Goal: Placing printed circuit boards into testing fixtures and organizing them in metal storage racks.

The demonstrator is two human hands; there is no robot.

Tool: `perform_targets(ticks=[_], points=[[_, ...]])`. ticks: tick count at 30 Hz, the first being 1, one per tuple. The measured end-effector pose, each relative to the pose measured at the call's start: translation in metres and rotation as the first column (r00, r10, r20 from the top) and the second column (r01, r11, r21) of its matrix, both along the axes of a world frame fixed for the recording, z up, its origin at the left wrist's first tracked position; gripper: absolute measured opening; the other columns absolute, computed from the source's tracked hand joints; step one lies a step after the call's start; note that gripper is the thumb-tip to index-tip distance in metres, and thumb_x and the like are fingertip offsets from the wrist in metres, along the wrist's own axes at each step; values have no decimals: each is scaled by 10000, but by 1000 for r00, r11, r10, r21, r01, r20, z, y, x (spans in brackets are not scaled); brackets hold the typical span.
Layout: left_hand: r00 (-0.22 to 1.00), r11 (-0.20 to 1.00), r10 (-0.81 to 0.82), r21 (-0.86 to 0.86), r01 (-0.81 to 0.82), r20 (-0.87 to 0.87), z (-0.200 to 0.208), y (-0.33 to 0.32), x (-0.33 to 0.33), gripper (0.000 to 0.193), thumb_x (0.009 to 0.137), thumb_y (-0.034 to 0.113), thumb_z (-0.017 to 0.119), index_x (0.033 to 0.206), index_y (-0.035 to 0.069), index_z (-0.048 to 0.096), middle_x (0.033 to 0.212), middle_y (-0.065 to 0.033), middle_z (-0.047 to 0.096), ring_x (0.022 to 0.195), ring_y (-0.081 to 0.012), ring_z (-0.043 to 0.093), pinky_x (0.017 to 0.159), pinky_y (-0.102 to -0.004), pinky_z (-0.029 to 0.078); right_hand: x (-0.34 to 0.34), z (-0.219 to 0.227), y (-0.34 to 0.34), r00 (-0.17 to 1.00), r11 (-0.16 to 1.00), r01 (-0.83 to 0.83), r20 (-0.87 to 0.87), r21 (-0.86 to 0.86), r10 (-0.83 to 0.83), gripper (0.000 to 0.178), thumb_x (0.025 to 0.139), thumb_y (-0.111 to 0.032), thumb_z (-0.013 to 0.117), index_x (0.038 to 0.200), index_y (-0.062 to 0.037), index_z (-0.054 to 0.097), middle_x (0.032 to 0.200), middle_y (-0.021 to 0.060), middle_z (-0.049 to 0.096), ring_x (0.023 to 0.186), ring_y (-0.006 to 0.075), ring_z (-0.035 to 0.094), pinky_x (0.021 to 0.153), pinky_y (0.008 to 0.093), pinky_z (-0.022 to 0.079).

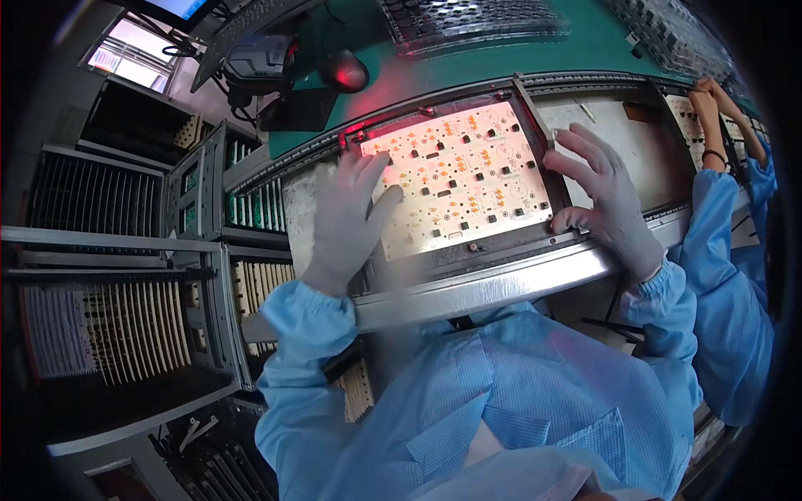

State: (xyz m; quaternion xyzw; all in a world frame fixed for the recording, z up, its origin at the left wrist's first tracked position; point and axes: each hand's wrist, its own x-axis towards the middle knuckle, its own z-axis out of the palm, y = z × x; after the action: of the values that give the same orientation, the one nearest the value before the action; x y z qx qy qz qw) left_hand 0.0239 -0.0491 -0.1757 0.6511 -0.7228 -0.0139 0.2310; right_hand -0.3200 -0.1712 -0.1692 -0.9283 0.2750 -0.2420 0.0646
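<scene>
A pale circuit board panel (459,179), dotted with small black and orange parts, lies flat in a dark rectangular frame (501,242) on the rail line in front of me. My left hand (351,217), in a light grey glove, reaches over the panel's left edge with fingers stretched and apart, slightly blurred. At the frame's right side bar, my right hand (601,188), gloved alike, has its fingers spread and bent; whether the fingertips touch the bar I cannot tell. Red light falls on the panel's upper left corner.
A metal rail (493,288) runs along my front. On the left stand racks holding several upright boards (142,326). Behind, a green mat (468,71) carries a mouse (344,71), a scanner-like device (259,63) and clear trays (468,23). A co-worker's hands (710,104) work at far right.
</scene>
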Motion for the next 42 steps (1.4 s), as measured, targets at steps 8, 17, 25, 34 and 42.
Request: perform_targets(ticks=[8, 17, 25, 34, 42], points=[[996, 994, 94, 56, -94, 12, 18, -33, -8, 391, 903, 264, 641, 1236, 66, 597, 1175, -149, 636, 1083, -340, 573, 1042, -513, 380, 15, -8, -48, 962, 961, -125, 266, 246, 57, 435, 775, -318, 748, 1140, -97, 665, 1154, 72, 648, 1100, 297, 588, 945, 425, 462], [834, 877, 469, -268, -400, 291, -27, -82, 20, 284, 848, 366, 684, 947, 110, 613, 943, -74, 612, 1001, -273, 590, 1118, -595, 263, 120, 4, -105, 720, 906, 278, -555, -320, -417, 143, 823, -250, 666, 899, -150, 733, 852, 79, 687, 857, 276, 665, 726, 373, 491], [837, 880, 463, -264, -395, 292, -29, -83, 19, 295, 837, 378, 699, 926, 111, 608, 964, -54, 588, 1043, -259, 564, 1112, -657, 227, 112, -6, -173, 790, 876, 227, -606, 426, 90, 211, 830, -278, 598, 764, -117, 718, 777, 98, 711, 697, 320, 681, 628, 412, 534], [871, 871, 460, -279, -404, 176, -48, -84, 30, 248, 825, 323, 720, 837, 101, 610, 934, -56, 607, 1057, -277, 555, 1121, -648, 218, 232, 33, -193, 945, 970, 200, -234, -138, -228, 328, 860, -385, 610, 927, -77, 703, 881, 161, 705, 798, 362, 682, 751, 452, 538], [947, 923, 318, -215, -319, -44, -40, -78, 19, 183, 841, 256, 702, 854, 101, 606, 1078, -78, 598, 1279, -300, 452, 1140, -679, 121, 262, 42, -225, 757, 956, 209, -585, -206, -292, 342, 707, -292, 691, 948, -54, 735, 899, 189, 713, 825, 361, 699, 690, 448, 553]])
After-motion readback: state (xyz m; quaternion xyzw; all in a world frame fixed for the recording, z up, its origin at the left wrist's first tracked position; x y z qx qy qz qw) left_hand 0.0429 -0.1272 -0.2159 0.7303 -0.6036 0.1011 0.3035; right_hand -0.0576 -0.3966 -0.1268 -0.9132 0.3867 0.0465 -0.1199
